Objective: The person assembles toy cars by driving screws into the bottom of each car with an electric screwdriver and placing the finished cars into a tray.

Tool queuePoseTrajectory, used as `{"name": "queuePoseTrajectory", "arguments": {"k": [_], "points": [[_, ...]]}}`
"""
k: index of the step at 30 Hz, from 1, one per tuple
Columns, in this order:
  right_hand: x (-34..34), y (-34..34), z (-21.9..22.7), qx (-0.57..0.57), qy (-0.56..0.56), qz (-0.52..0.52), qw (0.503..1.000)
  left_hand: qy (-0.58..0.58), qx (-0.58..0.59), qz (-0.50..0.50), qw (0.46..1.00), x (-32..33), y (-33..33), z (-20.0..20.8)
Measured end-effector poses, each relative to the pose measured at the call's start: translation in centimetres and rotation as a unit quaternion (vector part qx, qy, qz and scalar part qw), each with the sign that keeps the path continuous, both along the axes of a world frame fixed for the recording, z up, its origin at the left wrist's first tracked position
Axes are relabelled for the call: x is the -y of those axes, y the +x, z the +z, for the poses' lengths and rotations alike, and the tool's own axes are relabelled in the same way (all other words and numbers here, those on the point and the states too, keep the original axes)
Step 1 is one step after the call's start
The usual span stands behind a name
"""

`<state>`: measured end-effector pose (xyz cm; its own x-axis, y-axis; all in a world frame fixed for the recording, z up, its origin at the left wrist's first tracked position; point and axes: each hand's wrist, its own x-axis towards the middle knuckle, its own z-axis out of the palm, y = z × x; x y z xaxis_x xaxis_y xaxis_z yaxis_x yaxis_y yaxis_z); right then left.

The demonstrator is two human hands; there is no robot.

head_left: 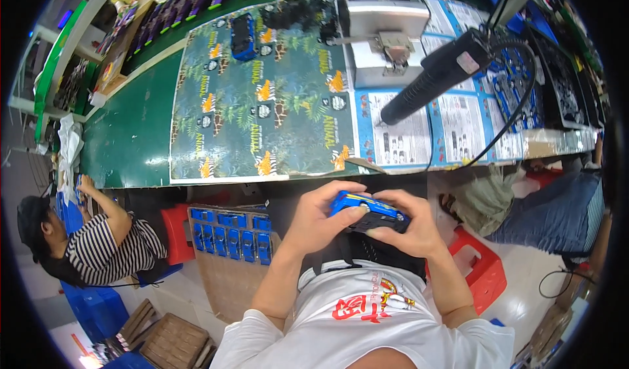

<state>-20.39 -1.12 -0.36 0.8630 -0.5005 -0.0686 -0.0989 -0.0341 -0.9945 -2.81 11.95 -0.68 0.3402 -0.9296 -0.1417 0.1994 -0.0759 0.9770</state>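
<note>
Between my two hands, just off the front edge of the bench, is a blue toy car (368, 210) with a black underside, tilted so its side and wheels show. My left hand (320, 217) grips one end, its thumb lying along the side of the car. The other end is held by my right hand (414, 223), thumb on the underside. A second blue toy car (243, 36) sits on the printed sheet (229, 127) farther back. Right of that sheet, a black handheld electric screwdriver (432, 74) hangs at a slant above the bench, with its cable looping off.
A metal machine (386, 35) stands at the back, black small parts (295, 14) beside it. Blue parts (514, 94) cluster at right. Left of me, a cardboard tray (226, 277) carries several blue cars. A red stool (481, 274) stands at right; a person in stripes (114, 248) sits at left.
</note>
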Motion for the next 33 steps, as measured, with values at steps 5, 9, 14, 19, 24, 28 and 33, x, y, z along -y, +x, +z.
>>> {"name": "queuePoseTrajectory", "arguments": {"k": [5, 9, 14, 19, 24, 28, 33], "points": [[-1.1, -0.5, -1.7, -0.047, 0.006, -0.056, 0.997, -0.018, -0.033, 0.089, 0.995, 0.6, -2.9, -2.4], [-3.5, -1.6, -4.4, -0.077, -0.002, -0.069, 0.995, 0.022, -0.055, 0.151, 0.987, -0.2, -5.8, -5.2], [-4.7, -2.1, -6.0, -0.093, -0.014, -0.054, 0.994, 0.028, -0.076, 0.160, 0.984, -1.1, -6.9, -8.0], [-5.2, -2.4, -7.2, -0.110, -0.024, -0.058, 0.992, 0.027, -0.100, 0.133, 0.986, -1.5, -7.3, -8.9], [-5.2, -3.1, -7.8, -0.107, -0.001, -0.068, 0.992, 0.055, -0.143, 0.118, 0.981, -1.7, -7.4, -9.2], [-5.5, -3.3, -8.4, -0.108, 0.017, -0.064, 0.992, 0.080, -0.141, 0.111, 0.980, -2.3, -7.3, -10.0], [-5.3, -3.4, -8.9, -0.124, 0.074, -0.043, 0.989, 0.109, -0.138, 0.131, 0.976, -2.5, -8.0, -10.3]]}}
